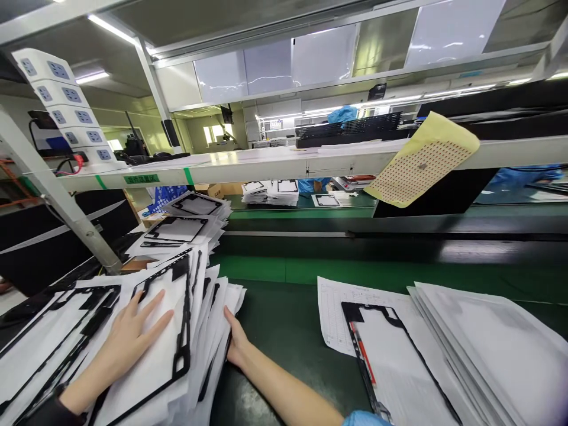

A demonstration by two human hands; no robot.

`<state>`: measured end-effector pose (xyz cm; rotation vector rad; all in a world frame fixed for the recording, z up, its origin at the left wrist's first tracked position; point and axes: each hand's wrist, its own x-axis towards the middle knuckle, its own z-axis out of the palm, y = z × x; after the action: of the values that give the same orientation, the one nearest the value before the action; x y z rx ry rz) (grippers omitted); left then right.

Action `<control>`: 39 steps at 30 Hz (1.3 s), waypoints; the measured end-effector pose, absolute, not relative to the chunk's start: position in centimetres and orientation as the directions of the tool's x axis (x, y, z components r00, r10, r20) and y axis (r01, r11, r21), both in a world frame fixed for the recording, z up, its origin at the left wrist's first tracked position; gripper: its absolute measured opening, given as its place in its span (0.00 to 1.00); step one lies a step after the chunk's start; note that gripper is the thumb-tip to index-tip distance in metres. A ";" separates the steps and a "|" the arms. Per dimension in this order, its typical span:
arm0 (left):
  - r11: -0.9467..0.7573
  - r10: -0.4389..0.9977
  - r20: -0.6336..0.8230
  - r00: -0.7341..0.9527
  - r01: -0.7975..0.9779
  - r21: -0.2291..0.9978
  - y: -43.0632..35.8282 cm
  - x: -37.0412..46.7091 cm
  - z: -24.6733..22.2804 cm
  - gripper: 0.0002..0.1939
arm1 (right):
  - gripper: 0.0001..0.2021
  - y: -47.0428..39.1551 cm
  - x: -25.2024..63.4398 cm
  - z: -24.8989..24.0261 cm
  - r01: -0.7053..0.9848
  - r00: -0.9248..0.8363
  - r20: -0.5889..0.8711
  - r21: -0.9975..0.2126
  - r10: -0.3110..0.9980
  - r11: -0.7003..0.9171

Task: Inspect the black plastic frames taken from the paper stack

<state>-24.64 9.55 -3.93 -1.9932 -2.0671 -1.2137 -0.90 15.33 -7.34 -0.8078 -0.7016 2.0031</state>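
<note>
My left hand (133,334) lies flat, fingers spread, on the top sheet of a tall, leaning stack of white sheets with thin black frames (180,349). At the stack's right side, my right hand (237,340) grips the edge, thumb up along the sheets and the other fingers mostly hidden behind them. A black frame with a cut-out corner shows on the top sheet. Left of it lies another pile of framed sheets (39,331), partly behind my left forearm.
On the green bench (266,302), a black frame (408,325), a red pen (364,358), a printed form (335,313) and a white paper stack (501,349) lie at right. More framed sheets (177,231) stand behind. A shelf (266,163) with hanging yellow sheet (421,163) crosses above.
</note>
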 end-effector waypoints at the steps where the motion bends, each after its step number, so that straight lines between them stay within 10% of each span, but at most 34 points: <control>1: -0.119 0.857 0.488 -0.164 0.859 0.498 9.3 -23.9 -3.3 0.42 | 0.26 15.3 -0.5 -7.2 -0.504 -0.438 -0.274 -0.714 0.856 -0.487; 26: -0.137 0.933 0.344 -0.110 0.773 0.619 7.8 -15.2 2.7 0.39 | 0.15 16.3 5.3 -5.6 -0.478 -0.202 -0.211 -0.832 0.957 -0.284; 39: 0.088 0.983 0.016 -0.185 0.542 0.835 8.5 -22.8 -1.0 0.68 | 0.16 17.2 5.8 -6.1 -0.406 -0.145 -0.195 -0.882 0.970 -0.238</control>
<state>-22.83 8.51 -1.00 -2.2159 -2.6486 -1.4513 5.78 17.23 -6.14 -0.9804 -0.8326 1.6196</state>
